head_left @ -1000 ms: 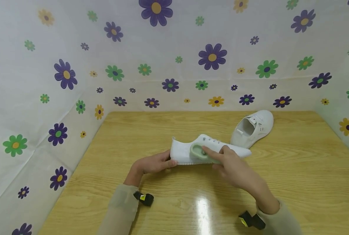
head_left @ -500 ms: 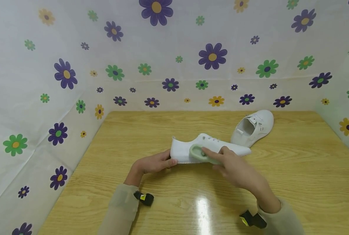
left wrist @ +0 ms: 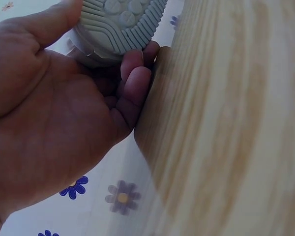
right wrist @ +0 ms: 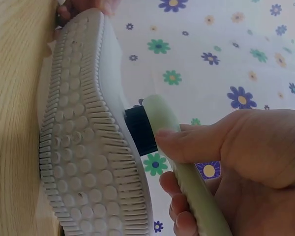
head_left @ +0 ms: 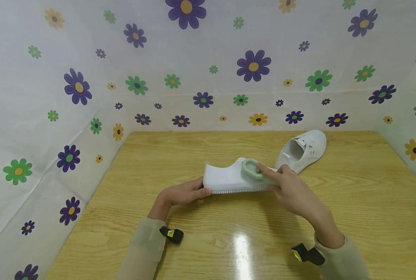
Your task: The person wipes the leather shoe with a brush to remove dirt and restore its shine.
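A white lace-up shoe point(head_left: 225, 179) is held on its side edge above the table, heel to the left, its studded sole point(right wrist: 78, 142) facing the person. Its heel is gripped by my left hand point(head_left: 185, 193), thumb on the sole edge and fingers curled behind, as the left wrist view shows. A pale green brush point(head_left: 251, 169) is in my right hand point(head_left: 295, 192), the fingers wrapped round its handle and one finger laid along its top. In the right wrist view its dark bristles point(right wrist: 140, 130) press against the shoe's upper. The brush and right hand hide part of the toe.
A second white shoe point(head_left: 306, 149) lies at the back right, just behind the first one's toe. Under both is a wooden table point(head_left: 152, 155). A flower-printed white sheet point(head_left: 208, 46) hangs along the back and sides.
My right hand has moved the brush along the shoe's side toward the toe, to the right and slightly up. The left hand stays at the heel.
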{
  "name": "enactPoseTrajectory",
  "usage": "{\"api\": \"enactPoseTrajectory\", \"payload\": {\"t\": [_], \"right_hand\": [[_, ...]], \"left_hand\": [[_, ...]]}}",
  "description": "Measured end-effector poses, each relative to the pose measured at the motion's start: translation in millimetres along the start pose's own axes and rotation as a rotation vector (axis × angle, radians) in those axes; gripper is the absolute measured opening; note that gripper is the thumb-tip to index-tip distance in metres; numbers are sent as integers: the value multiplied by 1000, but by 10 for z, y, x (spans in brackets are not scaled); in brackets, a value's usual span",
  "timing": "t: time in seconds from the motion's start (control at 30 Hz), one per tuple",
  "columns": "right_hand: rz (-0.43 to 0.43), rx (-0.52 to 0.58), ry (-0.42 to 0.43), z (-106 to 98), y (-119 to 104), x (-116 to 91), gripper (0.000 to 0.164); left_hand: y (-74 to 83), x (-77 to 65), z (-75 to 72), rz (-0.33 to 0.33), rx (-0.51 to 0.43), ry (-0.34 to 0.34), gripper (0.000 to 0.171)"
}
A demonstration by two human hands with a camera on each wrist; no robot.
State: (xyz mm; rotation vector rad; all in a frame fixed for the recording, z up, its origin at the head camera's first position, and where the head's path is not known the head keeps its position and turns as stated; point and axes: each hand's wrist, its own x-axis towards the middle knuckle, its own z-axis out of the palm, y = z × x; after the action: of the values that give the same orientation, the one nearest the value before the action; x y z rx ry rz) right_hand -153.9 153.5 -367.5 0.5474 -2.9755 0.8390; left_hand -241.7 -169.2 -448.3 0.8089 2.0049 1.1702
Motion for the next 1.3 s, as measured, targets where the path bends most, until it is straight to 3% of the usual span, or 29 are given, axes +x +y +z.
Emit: {"api": "enactPoseTrajectory", "payload": {"t": [0.4, 0.7, 0.9, 1.3], "right_hand": [[-126, 39, -117, 149, -75, 29, 61], [-48, 54, -39, -26, 67, 0, 59], [-5, 56, -39, -102, 129, -21, 58], [-175, 65, -181, 23, 58, -21, 57]], "left_hand": [[8, 13, -26, 9, 0, -3, 54], [9, 7, -16, 1, 4, -8, 57], [8, 17, -10, 1, -1, -11, 55], [-1, 14, 12, -23, 14, 14, 53]]}}
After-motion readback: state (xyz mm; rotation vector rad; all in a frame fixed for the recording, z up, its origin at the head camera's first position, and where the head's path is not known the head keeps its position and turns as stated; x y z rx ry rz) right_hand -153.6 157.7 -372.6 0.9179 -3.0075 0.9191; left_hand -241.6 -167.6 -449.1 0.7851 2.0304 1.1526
